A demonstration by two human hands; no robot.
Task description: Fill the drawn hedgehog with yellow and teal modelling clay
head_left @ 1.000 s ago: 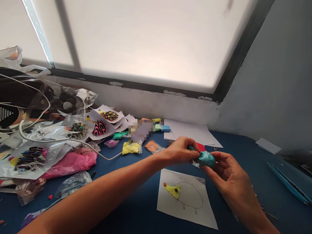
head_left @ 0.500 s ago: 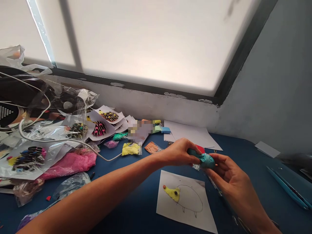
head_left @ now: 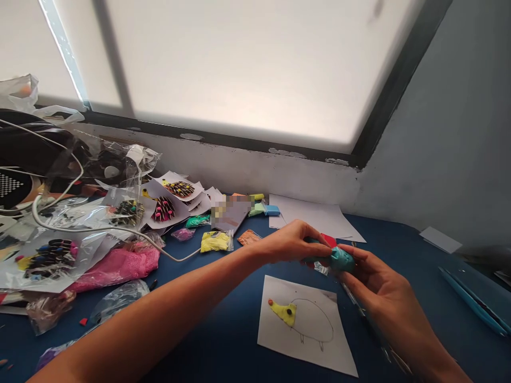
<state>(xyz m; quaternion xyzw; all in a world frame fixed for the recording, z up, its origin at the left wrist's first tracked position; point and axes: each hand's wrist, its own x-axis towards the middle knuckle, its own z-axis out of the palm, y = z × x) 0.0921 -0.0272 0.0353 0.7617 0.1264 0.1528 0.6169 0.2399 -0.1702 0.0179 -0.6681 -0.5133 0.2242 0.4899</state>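
A teal lump of modelling clay, shiny as if partly wrapped in plastic, is held up between both hands. My left hand pinches its left side, thumb and fingers closed. From the right, my right hand grips it between fingertips and thumb. Below them lies a white paper with a pencil-outlined hedgehog. The animal's head is filled with yellow clay, with a dark eye and an orange-red nose; its body is only an outline. Something red shows just behind my hands.
Clay packets, one yellow and one orange, lie beyond my left arm. Finished hedgehog pictures, plastic bags and a white cable crowd the left. Thin tools lie beside the paper; a blue case is far right.
My left hand's fingers have shifted slightly on the teal clay, and the lump looks rounder and turned a little. The view has moved slightly; the paper lies as before.
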